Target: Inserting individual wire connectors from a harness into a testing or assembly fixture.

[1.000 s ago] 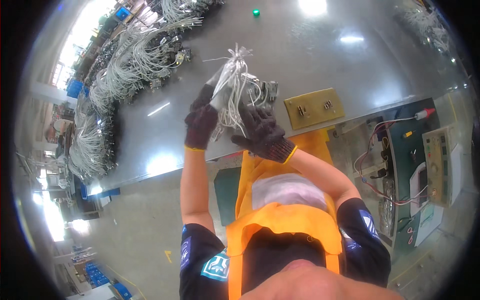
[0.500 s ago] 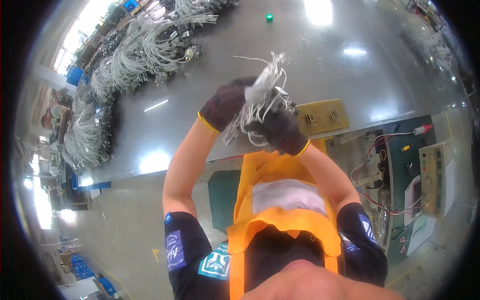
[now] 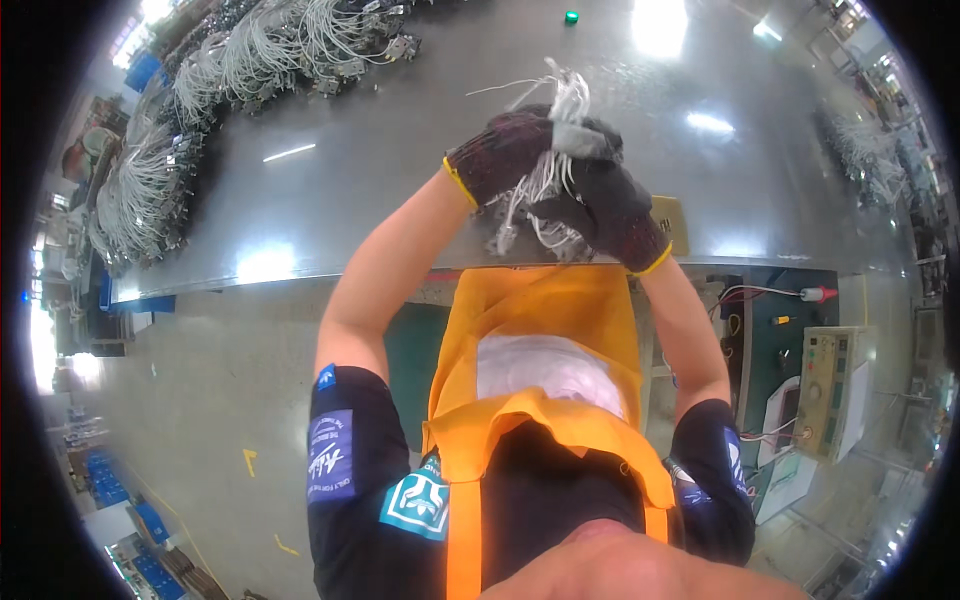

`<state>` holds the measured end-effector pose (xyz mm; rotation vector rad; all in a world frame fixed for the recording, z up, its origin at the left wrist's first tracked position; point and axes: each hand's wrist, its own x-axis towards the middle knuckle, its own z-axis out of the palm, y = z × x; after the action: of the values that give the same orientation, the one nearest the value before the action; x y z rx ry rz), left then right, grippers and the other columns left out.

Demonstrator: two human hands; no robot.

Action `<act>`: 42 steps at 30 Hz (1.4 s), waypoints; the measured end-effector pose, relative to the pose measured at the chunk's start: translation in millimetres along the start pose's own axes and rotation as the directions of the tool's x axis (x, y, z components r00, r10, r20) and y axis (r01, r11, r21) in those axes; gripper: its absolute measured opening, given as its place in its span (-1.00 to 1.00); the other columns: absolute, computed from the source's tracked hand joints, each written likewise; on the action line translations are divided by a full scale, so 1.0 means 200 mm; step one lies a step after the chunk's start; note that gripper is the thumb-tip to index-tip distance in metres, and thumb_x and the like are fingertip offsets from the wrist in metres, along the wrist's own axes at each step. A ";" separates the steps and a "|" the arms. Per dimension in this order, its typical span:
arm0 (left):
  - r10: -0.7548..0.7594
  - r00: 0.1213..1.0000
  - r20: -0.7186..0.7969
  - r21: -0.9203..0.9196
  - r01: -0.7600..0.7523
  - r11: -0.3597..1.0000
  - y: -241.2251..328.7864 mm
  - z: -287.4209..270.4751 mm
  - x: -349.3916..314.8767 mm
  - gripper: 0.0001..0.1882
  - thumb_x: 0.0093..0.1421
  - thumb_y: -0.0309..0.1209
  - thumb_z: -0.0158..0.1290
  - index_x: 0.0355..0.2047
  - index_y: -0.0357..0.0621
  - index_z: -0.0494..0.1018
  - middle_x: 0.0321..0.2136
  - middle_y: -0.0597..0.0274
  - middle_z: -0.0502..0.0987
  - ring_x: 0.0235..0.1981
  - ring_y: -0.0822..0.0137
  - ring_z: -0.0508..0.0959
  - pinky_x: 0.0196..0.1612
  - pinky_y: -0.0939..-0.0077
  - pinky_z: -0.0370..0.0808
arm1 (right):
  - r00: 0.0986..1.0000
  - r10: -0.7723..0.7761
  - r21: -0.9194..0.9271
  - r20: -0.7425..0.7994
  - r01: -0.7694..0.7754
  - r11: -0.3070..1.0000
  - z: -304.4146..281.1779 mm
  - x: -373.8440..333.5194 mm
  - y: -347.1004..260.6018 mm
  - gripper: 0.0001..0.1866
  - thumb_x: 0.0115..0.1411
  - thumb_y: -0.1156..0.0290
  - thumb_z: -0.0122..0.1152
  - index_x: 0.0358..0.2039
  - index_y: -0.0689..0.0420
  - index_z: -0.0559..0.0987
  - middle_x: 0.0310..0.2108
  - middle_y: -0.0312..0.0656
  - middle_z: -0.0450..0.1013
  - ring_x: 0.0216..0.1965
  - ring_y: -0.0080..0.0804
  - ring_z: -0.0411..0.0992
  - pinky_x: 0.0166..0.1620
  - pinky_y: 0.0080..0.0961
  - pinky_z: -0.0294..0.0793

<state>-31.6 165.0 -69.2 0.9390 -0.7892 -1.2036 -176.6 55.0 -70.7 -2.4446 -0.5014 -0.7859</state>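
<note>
Grey, glossy bench (image 3: 330,200) fills the view, with finished harnesses (image 3: 150,190) heaped along its left edge. Above its near edge, the left hand (image 3: 505,155) and right hand (image 3: 605,205), both gloved, are clenched around a white wire bundle (image 3: 545,180), seemingly gathering it; tidying loose ends likely follows. A tester (image 3: 835,395) stands beyond the right end, nothing obstructing.

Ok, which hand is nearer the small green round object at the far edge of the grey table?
Right. The right hand is nearly straight below the green object; the left hand sits further left of it. Both grip the white wire bundle.
</note>
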 end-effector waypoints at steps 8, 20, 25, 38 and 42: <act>0.308 0.946 -0.102 -0.221 -0.324 0.920 0.15 0.25 -0.20 -0.61 0.19 -0.46 0.12 0.02 -0.34 0.42 -0.21 0.07 0.59 -0.24 0.32 0.61 -0.13 0.42 0.59 | 0.924 0.316 -0.032 -0.214 -0.330 0.944 0.09 -0.08 -0.19 0.23 -0.36 -0.05 0.61 0.26 0.26 0.19 0.11 0.09 0.33 0.11 0.05 0.34 0.16 -0.13 0.33; 0.467 0.857 0.216 0.976 -0.205 -0.076 -0.06 0.16 -0.03 -0.79 0.21 -0.28 0.02 -0.21 -0.09 0.46 -0.45 0.25 0.55 -0.41 0.28 0.58 -0.30 0.35 0.51 | 0.873 0.486 0.928 0.035 -0.209 0.309 -0.29 0.22 0.07 -0.10 0.15 0.42 0.27 0.41 0.15 -0.03 0.31 0.01 0.17 0.27 -0.29 0.22 0.29 -0.28 0.21; 0.210 0.960 0.183 0.952 -0.120 -0.281 -0.60 -0.13 -0.01 -0.80 0.07 -0.25 0.01 -0.30 0.00 0.44 -0.53 0.20 0.49 -0.40 0.23 0.55 -0.31 0.47 0.46 | 0.814 0.548 0.720 0.193 -0.497 0.485 -0.15 0.37 0.15 0.09 -0.04 0.55 0.42 0.42 0.06 -0.06 0.07 -0.04 0.44 -0.16 -0.40 0.53 -0.16 -0.45 0.57; 0.510 0.852 0.121 0.948 -0.251 0.196 -0.82 -0.28 0.33 -0.68 0.14 -0.27 0.02 -0.11 -0.11 0.47 -0.13 0.00 0.50 0.03 0.07 0.46 0.11 0.23 0.36 | 0.978 0.203 -0.091 -0.048 -0.206 0.974 0.06 0.13 -0.04 -0.32 -0.07 0.54 0.31 0.15 0.02 0.44 -0.42 -0.08 0.52 -0.44 -0.10 0.51 -0.34 -0.26 0.49; 0.047 0.990 -0.132 0.934 0.109 0.341 -0.73 -0.53 0.36 -0.66 0.15 -0.28 0.02 -0.07 -0.08 0.46 -0.14 -0.02 0.52 0.02 0.08 0.48 0.09 0.20 0.38 | 0.972 0.051 0.249 -0.228 0.007 0.968 0.07 0.09 -0.08 -0.58 -0.05 0.56 0.26 -0.10 0.17 0.54 -0.48 -0.21 0.50 -0.45 -0.17 0.49 -0.30 -0.30 0.48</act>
<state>18.5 99.4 -244.6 1.9948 -1.4165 -0.5751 -164.9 79.9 -63.0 -2.0920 -0.4517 -0.9277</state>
